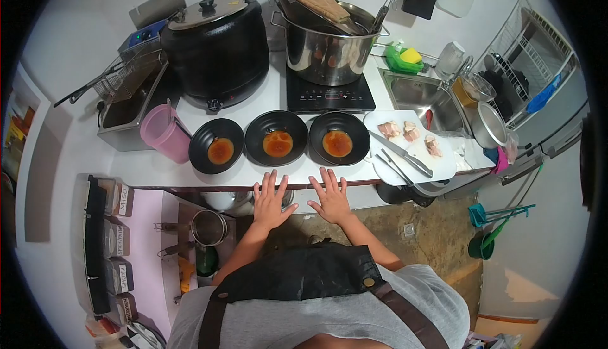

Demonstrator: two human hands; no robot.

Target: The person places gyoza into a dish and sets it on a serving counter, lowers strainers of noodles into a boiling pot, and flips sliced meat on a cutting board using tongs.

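My left hand [270,200] is open, fingers spread, at the counter's front edge below the middle black bowl [259,155]. Also open and spread, my right hand [329,198] is at the same edge, below the right black bowl [354,153]. Neither hand holds anything. A third black bowl [201,156] is at the left of the row. Each bowl has a pool of reddish-brown sauce in its bottom. To the right, a white cutting board [380,121] bears several pieces of meat [410,132], a knife [405,153] and what looks like tongs [394,167].
Behind the bowls, a large steel pot [332,58] stands on an induction cooker [329,96]. A black soup warmer [215,55], a pink pitcher [163,135] and a fryer [130,112] are at left. A sink [424,96] and a steel bowl [489,124] are at right.
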